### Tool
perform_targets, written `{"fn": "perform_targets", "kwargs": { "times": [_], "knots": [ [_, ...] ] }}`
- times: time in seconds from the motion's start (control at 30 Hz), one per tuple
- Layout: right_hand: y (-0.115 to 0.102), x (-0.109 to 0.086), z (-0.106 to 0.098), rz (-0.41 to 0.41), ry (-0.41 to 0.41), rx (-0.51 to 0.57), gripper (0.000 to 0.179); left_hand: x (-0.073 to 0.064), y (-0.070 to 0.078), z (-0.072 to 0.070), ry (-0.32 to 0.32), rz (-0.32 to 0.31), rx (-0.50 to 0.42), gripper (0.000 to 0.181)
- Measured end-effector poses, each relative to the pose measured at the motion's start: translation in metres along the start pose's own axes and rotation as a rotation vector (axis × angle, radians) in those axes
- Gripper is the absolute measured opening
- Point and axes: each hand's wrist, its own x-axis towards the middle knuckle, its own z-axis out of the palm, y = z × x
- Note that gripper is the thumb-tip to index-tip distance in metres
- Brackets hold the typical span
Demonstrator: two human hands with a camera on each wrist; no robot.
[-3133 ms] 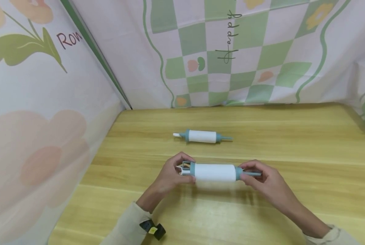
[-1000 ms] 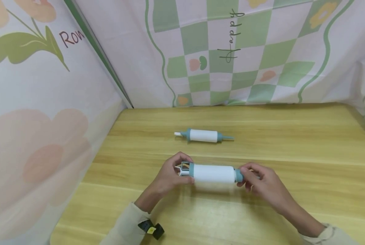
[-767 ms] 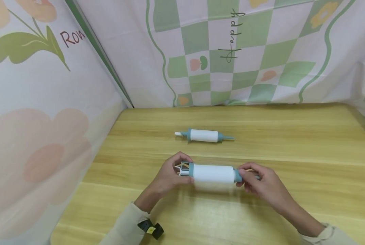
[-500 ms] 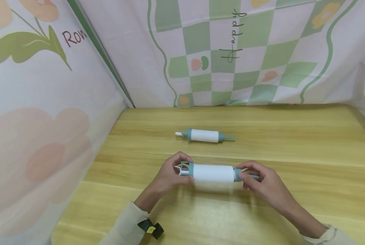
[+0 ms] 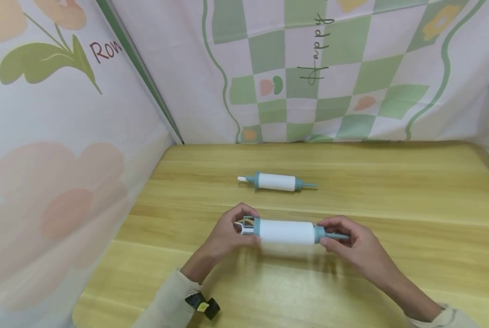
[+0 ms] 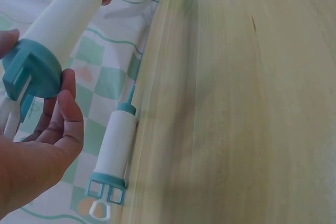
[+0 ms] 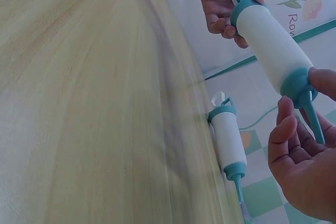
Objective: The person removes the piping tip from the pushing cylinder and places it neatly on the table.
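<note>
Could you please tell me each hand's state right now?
Left hand: holding the nearer tube at its handle end.
Right hand: holding that tube at its nozzle end.

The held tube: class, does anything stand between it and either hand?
Nothing visible does: the left hand grips one teal end of the held tube, the right hand the other. The other tube lies farther back, apart from both hands.

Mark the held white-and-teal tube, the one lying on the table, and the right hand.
Held tube [image 5: 287, 232], head view: white barrel.
Lying tube [image 6: 116, 142], left wrist view: white barrel.
Right hand [image 5: 362, 248], head view: middle, behind the thumb.
</note>
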Motion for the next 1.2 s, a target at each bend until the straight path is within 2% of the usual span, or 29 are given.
{"fn": "perform_targets", "kwargs": {
  "times": [0.2, 0.37, 0.47, 0.8, 1.0, 1.2],
  "knots": [
    [-0.0003, -0.0012, -0.0014, -0.001, -0.027, -0.027, 0.028, 0.0003, -0.0017, 0.0006, -0.01, 0.012, -0.006, 0.044],
    [-0.0016, 0.0001, -0.0013, 0.082, 0.003, -0.116, 0.029, -0.0003, -0.0034, -0.0001, -0.01, 0.004, -0.006, 0.044],
    [-0.0018, 0.0018, -0.0018, 0.11, 0.016, -0.116, 0.03, -0.0006, -0.0038, -0.0003, -0.008, -0.002, -0.006, 0.044],
    [0.0007, 0.0023, -0.001, 0.064, 0.0, -0.08, 0.019, -0.0005, -0.0046, -0.0012, -0.009, -0.005, -0.003, 0.043],
    [-0.0012, 0.001, -0.0015, 0.052, -0.004, -0.044, 0.022, -0.0005, -0.0031, -0.0033, 0.001, -0.032, 0.006, 0.042],
    [-0.002, 0.0007, -0.0042, -0.002, -0.004, -0.026, 0.023, -0.0002, -0.0032, -0.0059, 0.015, -0.038, -0.007, 0.039]
  ]
}}
